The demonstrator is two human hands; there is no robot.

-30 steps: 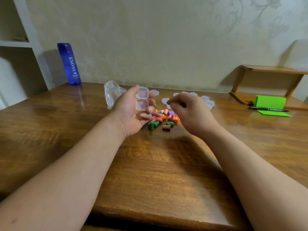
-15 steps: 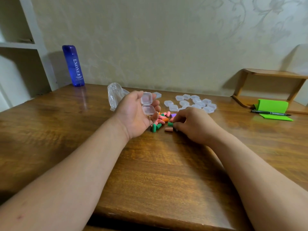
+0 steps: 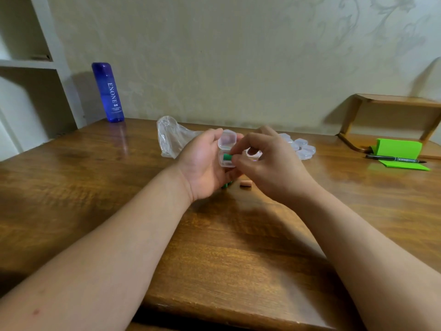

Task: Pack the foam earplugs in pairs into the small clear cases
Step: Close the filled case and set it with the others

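Note:
My left hand holds a small clear case with its hinged lid swung up. My right hand pinches a green earplug that lies in the lower half of the case. Both hands hover over the earplug pile and hide most of it. A tan earplug lies on the table below my right hand, and green ones peek out under my left hand. Several closed clear cases sit behind my right hand.
A crumpled clear plastic bag lies behind my left hand. A blue bottle stands at the back left near a white shelf. Green sticky notes and a black pen lie at the right by a small wooden shelf.
My right hand picked a green earplug from the pile on the table and lifted it into the open case held in my left hand.

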